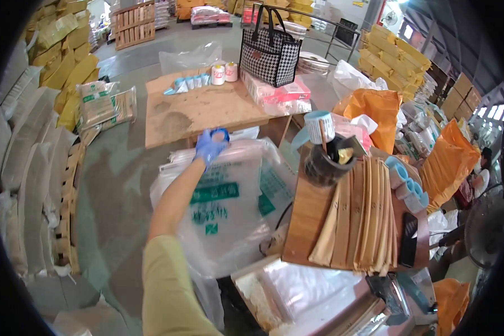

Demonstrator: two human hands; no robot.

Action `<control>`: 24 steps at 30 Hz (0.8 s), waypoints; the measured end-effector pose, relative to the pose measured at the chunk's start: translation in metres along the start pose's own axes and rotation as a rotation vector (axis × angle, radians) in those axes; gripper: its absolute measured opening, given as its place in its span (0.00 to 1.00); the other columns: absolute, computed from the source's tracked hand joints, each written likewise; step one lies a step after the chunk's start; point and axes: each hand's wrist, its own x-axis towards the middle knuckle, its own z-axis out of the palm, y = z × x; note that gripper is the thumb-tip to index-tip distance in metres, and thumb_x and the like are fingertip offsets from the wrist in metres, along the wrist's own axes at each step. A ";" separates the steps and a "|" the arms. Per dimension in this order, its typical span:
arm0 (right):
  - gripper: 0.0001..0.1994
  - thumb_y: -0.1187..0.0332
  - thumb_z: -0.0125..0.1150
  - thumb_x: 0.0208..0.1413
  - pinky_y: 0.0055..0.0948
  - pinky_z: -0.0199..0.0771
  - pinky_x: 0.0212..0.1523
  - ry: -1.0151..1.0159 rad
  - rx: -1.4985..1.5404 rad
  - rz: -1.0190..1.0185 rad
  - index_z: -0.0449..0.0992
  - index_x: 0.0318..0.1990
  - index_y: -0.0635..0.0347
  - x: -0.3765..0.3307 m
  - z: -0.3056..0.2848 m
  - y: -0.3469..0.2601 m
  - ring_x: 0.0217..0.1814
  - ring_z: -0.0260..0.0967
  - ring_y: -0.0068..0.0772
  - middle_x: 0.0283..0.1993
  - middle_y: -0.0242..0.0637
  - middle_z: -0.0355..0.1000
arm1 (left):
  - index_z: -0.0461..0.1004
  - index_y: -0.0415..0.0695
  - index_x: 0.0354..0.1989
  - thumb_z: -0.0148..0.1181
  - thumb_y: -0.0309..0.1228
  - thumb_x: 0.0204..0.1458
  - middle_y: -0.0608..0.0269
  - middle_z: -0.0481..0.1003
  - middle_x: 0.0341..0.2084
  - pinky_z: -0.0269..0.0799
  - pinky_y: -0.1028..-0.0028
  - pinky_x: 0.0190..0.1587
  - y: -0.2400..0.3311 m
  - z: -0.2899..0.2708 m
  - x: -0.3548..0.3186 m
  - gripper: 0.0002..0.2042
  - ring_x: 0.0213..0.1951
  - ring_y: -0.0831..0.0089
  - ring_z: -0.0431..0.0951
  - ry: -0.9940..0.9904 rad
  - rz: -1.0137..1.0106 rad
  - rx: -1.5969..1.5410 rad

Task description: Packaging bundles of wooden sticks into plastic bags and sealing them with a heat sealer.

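My left hand, in a thin blue glove, reaches forward to the near edge of a brown board-topped table. Its fingers are closed on a dark blue ring that looks like a small tape roll. Just below the hand hang large clear plastic bags with green printing, spread out in a stack. The forearm, in a yellow-green sleeve, passes over their left side. My right hand is out of the picture.
On the far table stand white spools, small blue packets and a checked tote bag. A wooden table at right holds folded brown paper bags, a dark pot, light-blue rolls and a phone. Pallet stacks line the left.
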 end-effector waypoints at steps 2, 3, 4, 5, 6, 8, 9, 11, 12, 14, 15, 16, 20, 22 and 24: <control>0.18 0.62 0.52 0.54 0.27 0.64 0.47 -0.103 -0.155 -0.014 0.67 0.46 0.67 0.015 0.012 -0.002 0.44 0.64 0.35 0.44 0.44 0.67 | 0.55 0.37 0.53 0.71 0.41 0.23 0.44 0.60 0.51 0.60 0.65 0.53 -0.018 0.007 0.082 0.45 0.53 0.51 0.62 0.201 -0.263 -0.074; 0.19 0.61 0.53 0.54 0.28 0.63 0.48 -0.147 -0.213 0.053 0.65 0.48 0.64 0.013 0.013 0.009 0.45 0.64 0.35 0.45 0.44 0.67 | 0.55 0.37 0.53 0.71 0.41 0.23 0.44 0.60 0.51 0.60 0.65 0.53 -0.004 0.022 0.094 0.45 0.53 0.51 0.62 0.170 -0.261 -0.090; 0.20 0.61 0.53 0.53 0.29 0.63 0.49 -0.185 -0.276 0.130 0.64 0.51 0.62 0.011 0.005 0.018 0.45 0.64 0.34 0.46 0.44 0.66 | 0.53 0.37 0.55 0.71 0.40 0.24 0.43 0.59 0.52 0.59 0.64 0.54 0.023 0.032 0.091 0.46 0.53 0.50 0.61 0.117 -0.278 -0.103; 0.15 0.64 0.49 0.56 0.29 0.66 0.38 -0.305 -0.330 0.341 0.66 0.48 0.63 0.015 -0.008 0.023 0.41 0.64 0.34 0.42 0.42 0.67 | 0.51 0.38 0.56 0.71 0.39 0.24 0.43 0.58 0.52 0.57 0.64 0.55 0.042 0.035 0.083 0.47 0.53 0.49 0.60 0.077 -0.296 -0.108; 0.15 0.64 0.49 0.56 0.29 0.66 0.38 -0.297 -0.338 0.352 0.66 0.48 0.63 0.008 -0.009 0.013 0.41 0.64 0.34 0.42 0.42 0.67 | 0.51 0.38 0.56 0.71 0.39 0.24 0.43 0.58 0.52 0.57 0.64 0.55 0.050 0.036 0.067 0.47 0.53 0.49 0.60 0.062 -0.291 -0.108; 0.15 0.63 0.49 0.56 0.30 0.66 0.38 -0.224 -0.436 -0.048 0.66 0.48 0.61 -0.004 -0.002 -0.026 0.39 0.63 0.33 0.40 0.40 0.66 | 0.51 0.38 0.57 0.68 0.37 0.28 0.44 0.58 0.52 0.58 0.65 0.55 0.046 0.036 0.013 0.44 0.53 0.51 0.61 -0.125 0.063 0.212; 0.15 0.65 0.50 0.55 0.32 0.64 0.43 -0.281 -0.403 0.107 0.65 0.49 0.61 -0.006 -0.008 -0.037 0.42 0.61 0.33 0.42 0.38 0.64 | 0.52 0.38 0.56 0.66 0.36 0.30 0.45 0.59 0.52 0.59 0.65 0.54 0.032 0.031 -0.017 0.42 0.53 0.51 0.61 -0.180 0.124 0.118; 0.16 0.65 0.50 0.55 0.33 0.62 0.45 -0.245 -0.104 0.361 0.65 0.49 0.61 -0.015 -0.024 0.008 0.44 0.59 0.33 0.44 0.37 0.62 | 0.57 0.39 0.54 0.62 0.35 0.36 0.47 0.60 0.52 0.61 0.65 0.53 0.028 -0.004 -0.099 0.34 0.52 0.54 0.63 -0.307 0.205 0.059; 0.16 0.64 0.49 0.55 0.34 0.61 0.47 -0.219 0.211 0.591 0.65 0.50 0.61 -0.017 -0.032 0.027 0.47 0.57 0.32 0.46 0.37 0.61 | 0.59 0.41 0.53 0.62 0.34 0.36 0.47 0.62 0.49 0.66 0.68 0.47 0.008 -0.021 -0.137 0.32 0.50 0.56 0.65 -0.286 0.281 -0.083; 0.18 0.61 0.43 0.56 0.33 0.61 0.48 -0.315 -0.172 0.213 0.66 0.48 0.64 -0.028 -0.039 -0.013 0.48 0.57 0.35 0.48 0.39 0.61 | 0.62 0.40 0.49 0.61 0.31 0.38 0.53 0.68 0.38 0.69 0.73 0.36 0.032 -0.070 -0.230 0.27 0.37 0.64 0.71 -0.263 0.241 -0.234; 0.16 0.63 0.44 0.56 0.33 0.64 0.45 -0.094 -0.166 -0.102 0.68 0.45 0.67 -0.038 -0.032 0.031 0.41 0.62 0.37 0.43 0.41 0.64 | 0.64 0.40 0.46 0.61 0.30 0.38 0.56 0.69 0.34 0.69 0.74 0.33 0.035 -0.084 -0.271 0.23 0.32 0.67 0.72 -0.271 0.162 -0.202; 0.19 0.63 0.47 0.55 0.33 0.61 0.50 -0.118 0.271 0.210 0.62 0.51 0.65 -0.038 -0.028 0.058 0.48 0.60 0.36 0.50 0.41 0.61 | 0.64 0.41 0.44 0.60 0.27 0.39 0.59 0.69 0.31 0.68 0.75 0.32 0.032 -0.094 -0.312 0.21 0.28 0.72 0.71 -0.198 0.349 -0.214; 0.32 0.58 0.58 0.45 0.37 0.50 0.60 -0.396 -0.069 0.103 0.57 0.54 0.70 -0.040 0.033 0.027 0.60 0.50 0.49 0.57 0.57 0.51 | 0.69 0.42 0.32 0.58 0.25 0.40 0.57 0.69 0.27 0.69 0.70 0.35 0.083 -0.095 -0.419 0.09 0.29 0.64 0.72 -0.277 0.951 -0.225; 0.31 0.58 0.56 0.47 0.40 0.50 0.59 -0.381 -0.095 -0.025 0.57 0.55 0.69 -0.049 0.040 0.016 0.61 0.46 0.58 0.59 0.63 0.46 | 0.69 0.41 0.28 0.56 0.27 0.42 0.55 0.68 0.26 0.68 0.68 0.34 0.088 -0.066 -0.428 0.05 0.30 0.59 0.70 -0.468 0.933 -0.121; 0.30 0.61 0.58 0.45 0.39 0.55 0.56 -0.383 0.066 -0.074 0.59 0.56 0.62 -0.043 0.048 0.019 0.58 0.51 0.57 0.59 0.59 0.45 | 0.68 0.40 0.22 0.55 0.26 0.42 0.55 0.66 0.21 0.63 0.67 0.31 0.102 -0.032 -0.410 0.04 0.27 0.60 0.67 -0.479 0.873 -0.174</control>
